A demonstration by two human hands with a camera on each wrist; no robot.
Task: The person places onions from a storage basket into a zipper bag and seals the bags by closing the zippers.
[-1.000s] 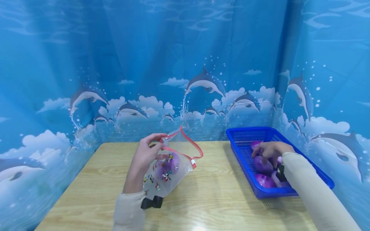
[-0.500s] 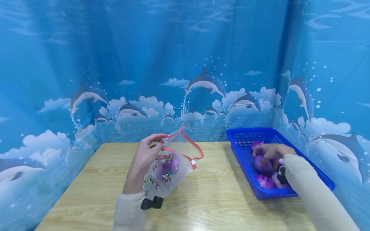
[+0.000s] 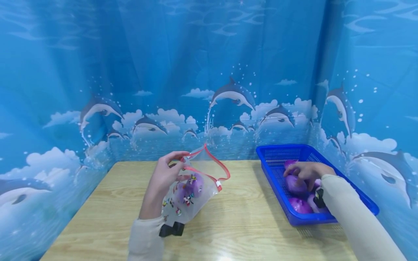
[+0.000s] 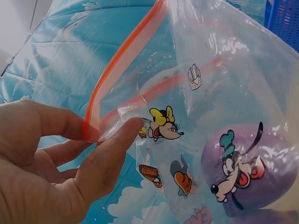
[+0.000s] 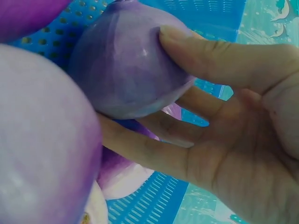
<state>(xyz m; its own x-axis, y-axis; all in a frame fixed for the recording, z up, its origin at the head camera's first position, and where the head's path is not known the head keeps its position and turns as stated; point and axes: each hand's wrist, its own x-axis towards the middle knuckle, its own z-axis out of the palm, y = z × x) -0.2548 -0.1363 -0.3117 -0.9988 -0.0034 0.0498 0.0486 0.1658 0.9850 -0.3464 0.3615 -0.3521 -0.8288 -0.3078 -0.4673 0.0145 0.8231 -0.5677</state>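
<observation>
A clear zip bag (image 3: pixel 196 203) with a red zip rim and cartoon prints is held up over the table by my left hand (image 3: pixel 164 174). In the left wrist view, thumb and fingers of the left hand (image 4: pixel 60 163) pinch the bag's rim, and the bag's mouth gapes. Purple round shapes, seen through the film, lie inside the bag. My right hand (image 3: pixel 308 171) reaches into the blue basket (image 3: pixel 275 188). Its thumb lies on a smooth purple onion (image 5: pixel 126 60) in the right wrist view, and its fingers curve underneath.
Several more purple onions lie in the basket around the right hand, among them a bright one (image 3: pixel 299 205) at the near end and a pale one (image 5: pixel 42 135) close to the right wrist camera. A dolphin-print curtain (image 3: pixel 209 72) closes off the table's (image 3: pixel 241 217) back and sides.
The right hand's fingers have shifted slightly around the onion, which has moved a little to the left in the basket. The left hand and the bag stay where they were.
</observation>
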